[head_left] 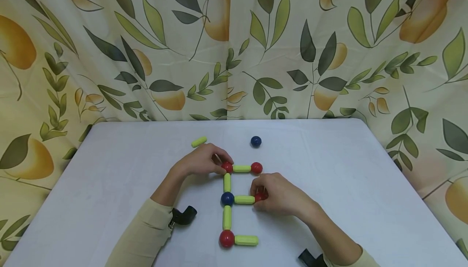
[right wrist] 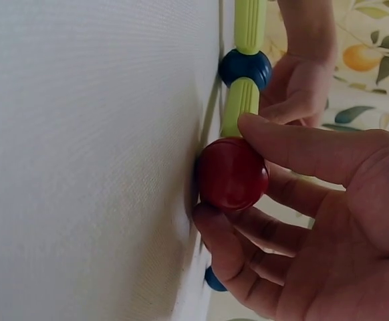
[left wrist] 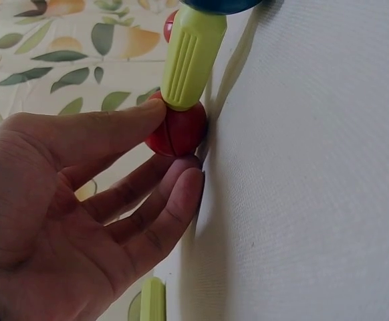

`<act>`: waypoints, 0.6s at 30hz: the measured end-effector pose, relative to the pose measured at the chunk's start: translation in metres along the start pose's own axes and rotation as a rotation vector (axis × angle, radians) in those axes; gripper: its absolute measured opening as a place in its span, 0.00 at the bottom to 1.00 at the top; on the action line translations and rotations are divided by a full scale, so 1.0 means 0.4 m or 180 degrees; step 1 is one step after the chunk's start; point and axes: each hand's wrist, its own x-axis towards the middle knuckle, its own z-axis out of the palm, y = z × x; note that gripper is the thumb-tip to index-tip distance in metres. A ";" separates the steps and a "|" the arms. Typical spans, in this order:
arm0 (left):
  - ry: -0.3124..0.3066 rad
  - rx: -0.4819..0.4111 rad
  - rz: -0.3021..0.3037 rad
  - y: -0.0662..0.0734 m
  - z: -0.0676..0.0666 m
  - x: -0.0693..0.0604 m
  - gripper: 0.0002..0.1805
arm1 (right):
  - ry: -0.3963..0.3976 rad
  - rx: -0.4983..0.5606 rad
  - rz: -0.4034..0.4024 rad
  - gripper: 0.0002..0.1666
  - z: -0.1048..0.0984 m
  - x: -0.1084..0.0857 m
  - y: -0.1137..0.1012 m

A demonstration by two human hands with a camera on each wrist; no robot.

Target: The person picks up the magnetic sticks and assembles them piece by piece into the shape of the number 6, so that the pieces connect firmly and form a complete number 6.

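A flat figure of light green rods and red and blue balls lies on the table. At its upper left corner my left hand [head_left: 201,160] holds a red ball [left wrist: 178,130] between thumb and fingers. My right hand [head_left: 281,194] pinches another red ball [right wrist: 231,175] at the right end of the middle rod [head_left: 244,199]. That rod meets a blue ball [head_left: 227,198] on the upright side. The top rod [head_left: 241,169] ends in a red ball [head_left: 256,168]. From the large red ball [head_left: 227,239] at the bottom, a rod [head_left: 246,240] points right, its far end bare.
Behind the left hand lies a loose green rod [head_left: 199,142]. A loose blue ball [head_left: 256,141] sits toward the back of the white table [head_left: 314,149]. Beyond the table's far edge hangs a leaf-and-fruit patterned curtain [head_left: 234,76].
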 end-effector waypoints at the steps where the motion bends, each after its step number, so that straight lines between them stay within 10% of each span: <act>1: 0.0001 -0.0004 -0.0006 0.000 0.000 0.000 0.14 | -0.0005 0.0001 -0.0009 0.12 0.000 0.000 0.000; 18: -0.0037 0.0003 0.0091 -0.006 -0.003 0.002 0.15 | 0.0045 0.0229 0.0013 0.09 -0.032 -0.002 0.015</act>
